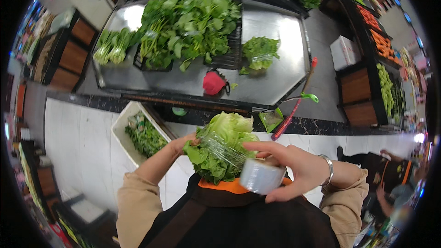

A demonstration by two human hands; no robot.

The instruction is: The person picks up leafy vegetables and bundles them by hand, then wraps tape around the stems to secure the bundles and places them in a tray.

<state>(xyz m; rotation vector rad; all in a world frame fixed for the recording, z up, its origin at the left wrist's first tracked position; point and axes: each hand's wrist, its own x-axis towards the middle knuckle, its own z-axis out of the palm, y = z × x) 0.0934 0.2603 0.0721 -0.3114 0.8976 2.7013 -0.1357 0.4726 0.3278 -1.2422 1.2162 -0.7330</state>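
My left hand [186, 142] grips a bunch of green leaf lettuce [227, 127] from its left side, with most of the fingers hidden behind the leaves. A band of clear plastic film [224, 148] crosses the lettuce and runs to a roll of clear film [262, 176]. That roll is in my right hand [293, 165], between the thumb below and the fingers above. Both hands are in front of my dark apron with its orange trim [224, 185]. On the metal table ahead lies another lettuce bunch [260, 53], with film around its lower part.
The metal table [165, 82] holds a heap of leafy greens [193, 20], bok choy [115, 46] and a red object [213, 82]. A foam box of leaves [117, 134] is on the floor at left. A broom [293, 110] and green dustpan [271, 120] stand at right. Another person [389, 172] is at far right.
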